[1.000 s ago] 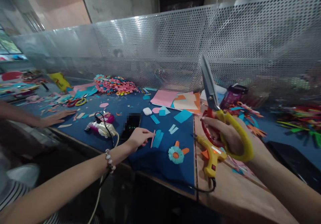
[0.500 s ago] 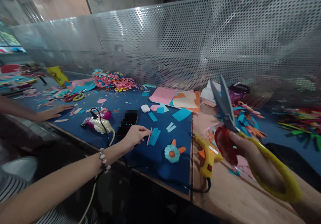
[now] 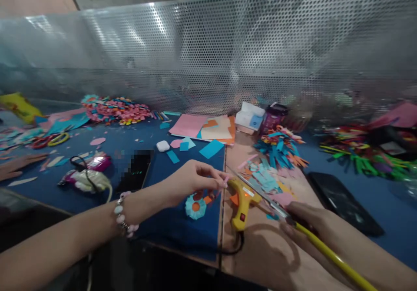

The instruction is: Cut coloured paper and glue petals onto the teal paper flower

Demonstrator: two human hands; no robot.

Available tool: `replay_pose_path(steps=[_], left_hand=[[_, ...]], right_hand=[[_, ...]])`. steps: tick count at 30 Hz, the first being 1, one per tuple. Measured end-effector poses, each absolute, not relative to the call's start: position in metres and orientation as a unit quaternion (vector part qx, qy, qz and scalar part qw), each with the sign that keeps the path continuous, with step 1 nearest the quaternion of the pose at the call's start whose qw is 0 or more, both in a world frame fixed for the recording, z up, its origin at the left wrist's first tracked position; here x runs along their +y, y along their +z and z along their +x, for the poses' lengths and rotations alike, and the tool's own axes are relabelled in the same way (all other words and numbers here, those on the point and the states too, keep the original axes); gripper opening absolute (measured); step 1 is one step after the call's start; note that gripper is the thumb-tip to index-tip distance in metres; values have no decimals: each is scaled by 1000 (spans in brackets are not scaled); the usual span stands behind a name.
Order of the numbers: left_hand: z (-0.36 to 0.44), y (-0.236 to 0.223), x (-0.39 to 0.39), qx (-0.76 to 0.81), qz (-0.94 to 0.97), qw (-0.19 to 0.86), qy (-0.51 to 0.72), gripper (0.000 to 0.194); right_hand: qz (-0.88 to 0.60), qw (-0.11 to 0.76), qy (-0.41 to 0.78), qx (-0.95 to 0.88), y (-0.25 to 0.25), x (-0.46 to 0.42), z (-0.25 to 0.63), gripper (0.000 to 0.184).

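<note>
My left hand (image 3: 189,182), with a beaded bracelet (image 3: 122,215) on its wrist, pinches a small pink paper strip (image 3: 226,180). Scissors (image 3: 273,204) with yellow and red handles are in my right hand (image 3: 312,223), seen edge-on, their tips pointing left near the strip. I cannot tell whether the blades touch it. Below the strip lies a yellow glue gun (image 3: 241,208) with an orange light on. A light-blue paper flower (image 3: 195,207) with an orange centre sits under my left hand, which partly covers it.
Behind are stacked paper sheets (image 3: 189,126), a white earbud case (image 3: 163,146) and a heap of paper flowers (image 3: 120,110). Phones (image 3: 135,171) lie left and right. Paper scraps (image 3: 263,176) cover the board's right side. Another person's hand (image 3: 19,165) rests at far left.
My left hand has lifted the pink strip from beside the blue strips and carried it right. The scissors have come down from upright to pointing left. The view has turned right.
</note>
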State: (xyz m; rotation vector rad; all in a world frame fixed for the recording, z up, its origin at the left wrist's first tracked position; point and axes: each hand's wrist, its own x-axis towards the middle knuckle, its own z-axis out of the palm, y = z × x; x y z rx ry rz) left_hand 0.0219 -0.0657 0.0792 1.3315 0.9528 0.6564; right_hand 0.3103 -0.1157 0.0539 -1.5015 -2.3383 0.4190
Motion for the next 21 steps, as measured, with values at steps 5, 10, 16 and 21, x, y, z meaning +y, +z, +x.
replay_pose_path(steps=[5,10,16,21], left_hand=[[66,79,-52,396,588,660,249,17],[95,71,-37,382,594,673,221,15],[122,63,-24,402,588,675,193,16],[141,62,-18,402,593,675,175,20]], right_hand=[[-548,87,191,-810,61,-127,335,34],[-569,51,206,-794,54,-126,357,33],[-585,59,240,-773,44,-122,377,33],[-604,39,254,-754,38,-122,392,30]])
